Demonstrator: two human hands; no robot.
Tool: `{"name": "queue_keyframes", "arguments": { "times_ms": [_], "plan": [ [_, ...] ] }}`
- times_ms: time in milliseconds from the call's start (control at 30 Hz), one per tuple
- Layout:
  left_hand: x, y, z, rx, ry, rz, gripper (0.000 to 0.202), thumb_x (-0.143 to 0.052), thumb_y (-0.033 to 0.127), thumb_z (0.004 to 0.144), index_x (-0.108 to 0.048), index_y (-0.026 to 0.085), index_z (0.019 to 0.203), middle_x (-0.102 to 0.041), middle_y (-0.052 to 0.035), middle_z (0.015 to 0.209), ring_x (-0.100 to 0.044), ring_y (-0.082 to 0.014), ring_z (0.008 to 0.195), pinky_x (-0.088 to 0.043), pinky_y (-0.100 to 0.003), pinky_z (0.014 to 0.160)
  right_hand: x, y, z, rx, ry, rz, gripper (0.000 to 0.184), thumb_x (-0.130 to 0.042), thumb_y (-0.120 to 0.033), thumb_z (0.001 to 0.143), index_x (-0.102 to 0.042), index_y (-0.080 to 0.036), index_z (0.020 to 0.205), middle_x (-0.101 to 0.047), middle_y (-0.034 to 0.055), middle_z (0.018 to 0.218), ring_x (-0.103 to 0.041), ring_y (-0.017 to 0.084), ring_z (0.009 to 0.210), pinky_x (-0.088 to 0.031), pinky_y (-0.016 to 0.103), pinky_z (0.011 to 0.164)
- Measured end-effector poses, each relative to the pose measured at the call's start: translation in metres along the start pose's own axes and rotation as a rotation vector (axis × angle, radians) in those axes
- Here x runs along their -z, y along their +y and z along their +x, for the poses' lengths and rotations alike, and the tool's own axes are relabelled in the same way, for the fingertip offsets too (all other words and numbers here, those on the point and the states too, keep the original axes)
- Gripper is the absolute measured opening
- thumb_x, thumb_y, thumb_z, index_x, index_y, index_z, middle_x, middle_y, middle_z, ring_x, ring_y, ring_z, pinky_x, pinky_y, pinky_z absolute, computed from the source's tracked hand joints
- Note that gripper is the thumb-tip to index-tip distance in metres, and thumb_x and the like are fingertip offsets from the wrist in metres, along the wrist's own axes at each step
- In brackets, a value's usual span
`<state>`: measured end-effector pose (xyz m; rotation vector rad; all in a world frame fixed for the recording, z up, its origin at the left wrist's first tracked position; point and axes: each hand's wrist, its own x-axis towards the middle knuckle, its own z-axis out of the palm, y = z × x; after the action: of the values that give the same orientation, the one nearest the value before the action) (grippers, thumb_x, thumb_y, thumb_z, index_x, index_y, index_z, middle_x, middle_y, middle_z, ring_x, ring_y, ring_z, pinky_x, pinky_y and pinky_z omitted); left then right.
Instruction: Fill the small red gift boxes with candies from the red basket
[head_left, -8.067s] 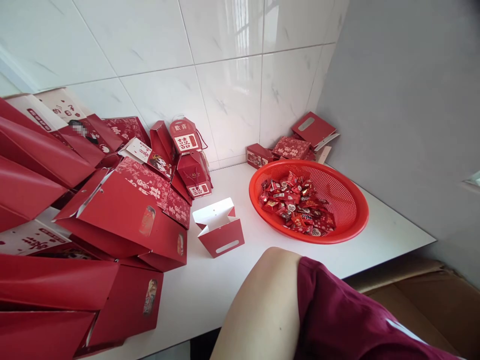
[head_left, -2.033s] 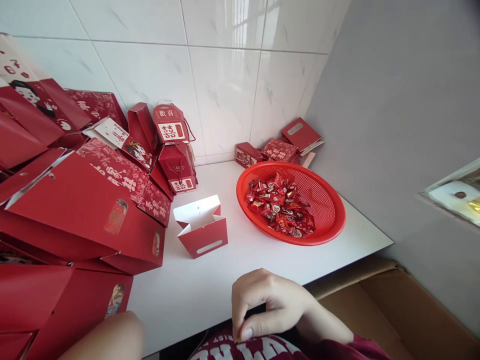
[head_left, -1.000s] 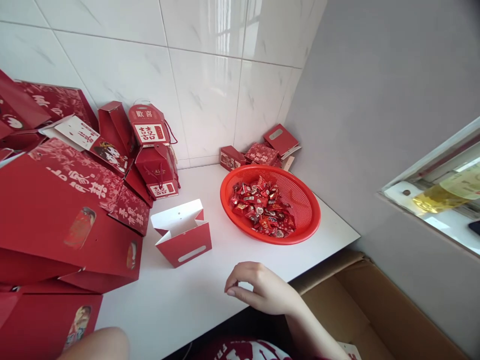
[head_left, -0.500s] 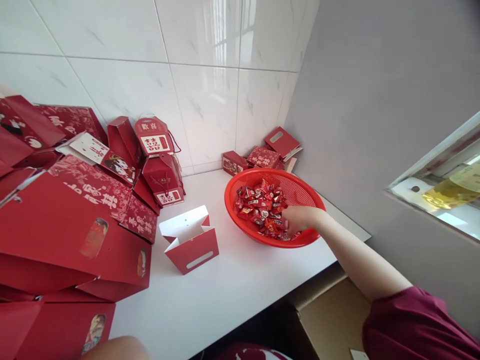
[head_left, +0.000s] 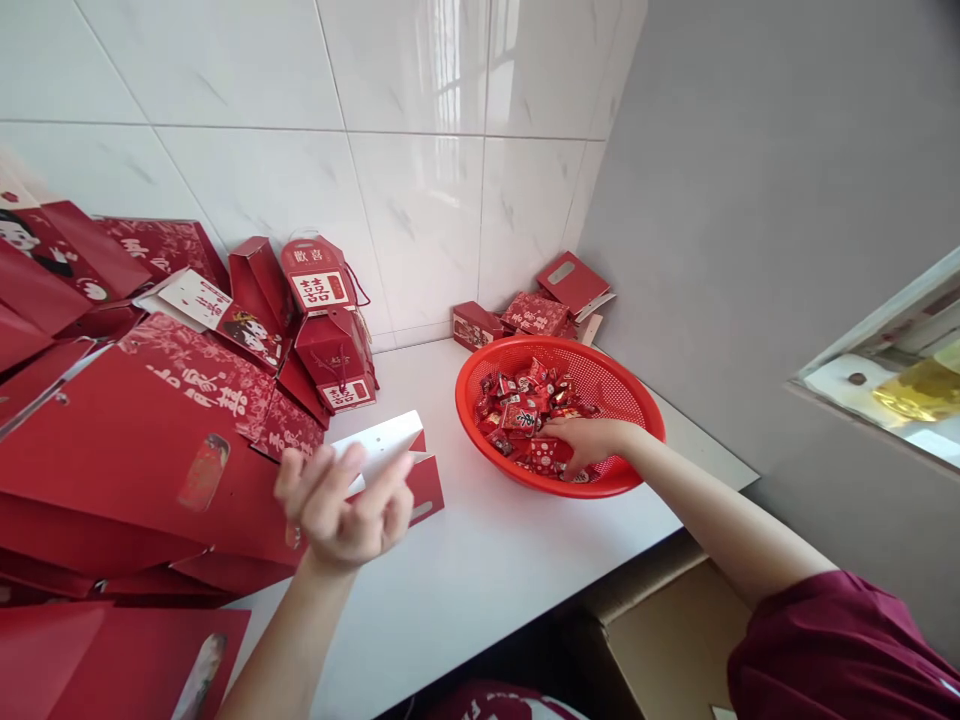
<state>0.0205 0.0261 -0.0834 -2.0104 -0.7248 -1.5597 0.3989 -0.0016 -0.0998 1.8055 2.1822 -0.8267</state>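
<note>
My right hand (head_left: 592,440) reaches into a red plastic basket (head_left: 472,425) holding many small wrapped candies (head_left: 517,412). Its fingers and thumb close around a red wrapped candy with pale dots (head_left: 545,457); the fingertips are partly hidden among the other sweets. My left hand (head_left: 349,510) is raised in front of an upright red gift box (head_left: 427,482) with a white inside and an open top. Its fingers are loosely curled and apart, with nothing in them, and they hide the box's left part. Whether they touch the box I cannot tell.
Red gift boxes (head_left: 112,440) are heaped along the left of the white table (head_left: 450,590). Two small handled boxes (head_left: 334,345) are stacked by the tiled wall. More red boxes (head_left: 536,312) lie behind the basket. A cardboard box (head_left: 667,640) stands below the table edge.
My left hand has come up from the lower left to the upright gift box. My right hand has shifted slightly within the basket, and a dotted red candy now shows between its fingers.
</note>
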Motion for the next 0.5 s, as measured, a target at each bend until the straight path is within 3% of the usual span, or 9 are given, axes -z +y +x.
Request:
{"name": "queue_keyframes", "arguments": {
  "times_ms": [33,67,133,233,333,400,500],
  "plan": [
    [0.007,-0.006,0.004,-0.125,0.057,0.077,0.02,-0.075,0.027,0.069,-0.067,0.023,0.087,-0.053,-0.0092,0.109,-0.048,-0.0286,0.118,-0.034,-0.053,0.11,-0.002,-0.001,0.0,-0.011,-0.017,-0.01,0.088,-0.075,-0.044,0.062,-0.046,-0.021,0.142,-0.039,0.0133,0.149,-0.049,0.036,0.125,-0.044,0.04,0.097],
    [0.015,-0.01,0.006,-0.153,0.06,0.135,0.023,-0.073,0.023,0.069,-0.067,0.021,0.091,-0.053,-0.0113,0.114,-0.051,-0.029,0.116,-0.04,-0.051,0.106,-0.004,-0.002,0.0,-0.034,-0.025,-0.021,0.088,-0.075,-0.044,0.061,-0.047,-0.019,0.141,-0.04,0.0144,0.147,-0.053,0.036,0.12,-0.046,0.039,0.094],
    [0.033,-0.013,-0.002,-0.048,0.058,0.192,0.027,-0.07,0.018,0.069,-0.068,0.017,0.096,-0.056,-0.0149,0.117,-0.056,-0.0289,0.11,-0.049,-0.047,0.096,-0.009,-0.003,0.001,-0.085,-0.017,-0.036,0.086,-0.074,-0.044,0.062,-0.047,-0.018,0.14,-0.041,0.0155,0.144,-0.057,0.035,0.113,-0.048,0.038,0.088],
    [0.068,-0.003,-0.039,0.167,0.091,0.194,0.024,-0.067,0.014,0.072,-0.068,0.014,0.096,-0.063,-0.0149,0.108,-0.062,-0.0245,0.093,-0.055,-0.039,0.08,-0.016,-0.002,0.003,-0.092,0.033,-0.043,0.073,-0.068,-0.042,0.068,-0.052,-0.018,0.135,-0.045,0.016,0.14,-0.057,0.034,0.113,-0.047,0.037,0.088],
    [0.107,0.024,-0.087,0.289,-0.093,0.172,0.025,-0.065,0.007,0.073,-0.068,0.017,0.096,-0.067,-0.0104,0.097,-0.065,-0.0204,0.08,-0.055,-0.034,0.071,-0.02,0.005,0.007,-0.048,0.063,-0.046,0.054,-0.063,-0.04,0.072,-0.06,-0.018,0.121,-0.054,0.0158,0.129,-0.059,0.033,0.11,-0.046,0.037,0.089],
    [0.134,0.046,-0.119,0.335,-0.292,0.131,0.029,-0.063,0.002,0.073,-0.068,0.019,0.096,-0.068,-0.0079,0.094,-0.066,-0.0201,0.082,-0.054,-0.033,0.073,-0.023,0.01,0.01,-0.026,0.06,-0.04,0.049,-0.061,-0.04,0.073,-0.062,-0.018,0.117,-0.058,0.015,0.124,-0.06,0.032,0.108,-0.046,0.036,0.088],
    [0.171,0.072,-0.158,0.505,-0.369,0.197,0.026,-0.06,0.004,0.076,-0.067,0.02,0.095,-0.068,-0.0064,0.085,-0.065,-0.0211,0.079,-0.05,-0.034,0.072,-0.028,0.016,0.012,-0.042,0.018,-0.022,0.055,-0.063,-0.042,0.072,-0.061,-0.02,0.122,-0.063,0.0133,0.118,-0.062,0.03,0.104,-0.047,0.034,0.085]
  ]
}}
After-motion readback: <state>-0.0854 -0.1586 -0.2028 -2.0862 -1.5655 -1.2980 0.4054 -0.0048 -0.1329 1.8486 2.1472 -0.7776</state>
